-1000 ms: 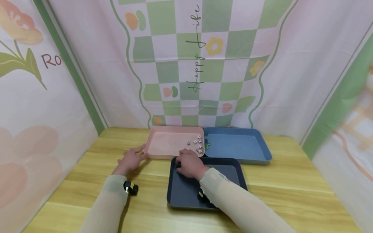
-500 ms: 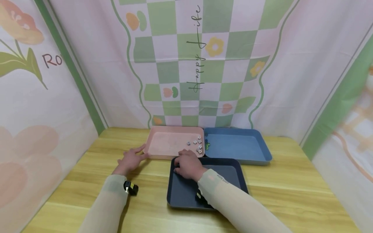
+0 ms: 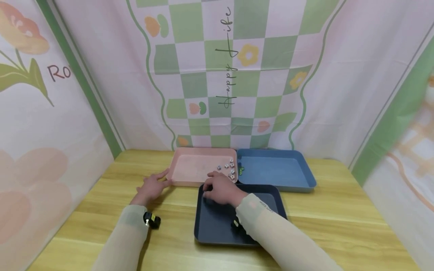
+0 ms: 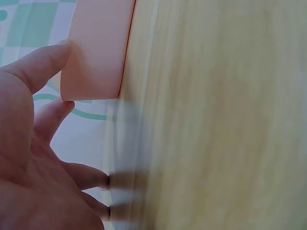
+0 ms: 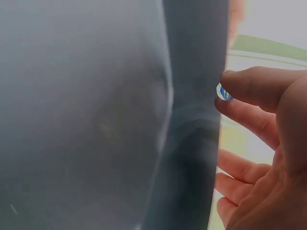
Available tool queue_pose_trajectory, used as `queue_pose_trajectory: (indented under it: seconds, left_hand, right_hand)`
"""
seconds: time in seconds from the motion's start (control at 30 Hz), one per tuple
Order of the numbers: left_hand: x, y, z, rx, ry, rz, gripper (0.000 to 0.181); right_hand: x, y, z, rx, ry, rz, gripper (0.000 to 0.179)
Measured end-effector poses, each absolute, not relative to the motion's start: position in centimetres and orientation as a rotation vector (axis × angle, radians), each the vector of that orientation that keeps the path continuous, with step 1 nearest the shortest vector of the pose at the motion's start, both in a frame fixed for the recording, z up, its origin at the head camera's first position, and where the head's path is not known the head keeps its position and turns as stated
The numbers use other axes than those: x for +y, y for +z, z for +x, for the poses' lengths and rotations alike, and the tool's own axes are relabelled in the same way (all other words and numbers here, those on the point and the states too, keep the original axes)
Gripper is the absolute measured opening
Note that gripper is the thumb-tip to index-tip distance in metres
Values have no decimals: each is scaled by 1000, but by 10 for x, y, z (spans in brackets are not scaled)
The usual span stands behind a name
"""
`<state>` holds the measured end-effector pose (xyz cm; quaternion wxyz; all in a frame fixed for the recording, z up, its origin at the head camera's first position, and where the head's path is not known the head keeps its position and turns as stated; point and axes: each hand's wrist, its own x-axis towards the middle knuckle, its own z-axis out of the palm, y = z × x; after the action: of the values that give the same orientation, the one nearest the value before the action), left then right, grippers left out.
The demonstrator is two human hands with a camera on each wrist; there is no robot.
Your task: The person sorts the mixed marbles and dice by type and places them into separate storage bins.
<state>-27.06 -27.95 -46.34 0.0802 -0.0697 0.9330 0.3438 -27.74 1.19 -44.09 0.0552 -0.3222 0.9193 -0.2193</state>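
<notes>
Between thumb and forefinger, my right hand (image 3: 222,189) pinches a glass marble (image 5: 224,92), clear with a blue swirl. In the head view this hand is over the far left corner of the dark tray (image 3: 217,233), and the marble is hidden there. My left hand (image 3: 151,188) rests at the near left corner of the pink tray (image 3: 190,169), fingers spread. In the left wrist view its thumb and forefinger touch the tray's rim and corner. Several white dice (image 3: 232,165) lie at the right end of the pink tray.
A blue tray (image 3: 274,167) stands beside the pink one at the back of the wooden table (image 3: 176,233). Small green pieces (image 3: 241,170) and dark blue ones lie along its left side. A printed curtain (image 3: 190,86) hangs behind.
My right hand has shifted slightly at the dark tray's far left corner, its fingers a little higher now. My left hand stays at the pink tray's corner.
</notes>
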Motion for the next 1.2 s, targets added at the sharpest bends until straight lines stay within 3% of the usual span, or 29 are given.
queue_pose_trajectory:
  seconds: [0.47, 0.7, 0.93, 1.2]
  left_hand:
    - [-281, -466, -272, 2811, 1005, -191, 69]
    - [-281, -465, -271, 2807, 1015, -187, 68]
    - [-281, -464, -271, 2811, 993, -185, 68]
    - [-280, -463, -270, 2808, 1007, -184, 67]
  right_hand:
    - [57, -411, -296, 2777, -999, -776, 10]
    - [89, -392, -303, 2857, -1166, -501, 20]
    - [122, -379, -315, 2882, -1162, -237, 24]
    - [151, -385, -326, 2885, -1097, -153, 28]
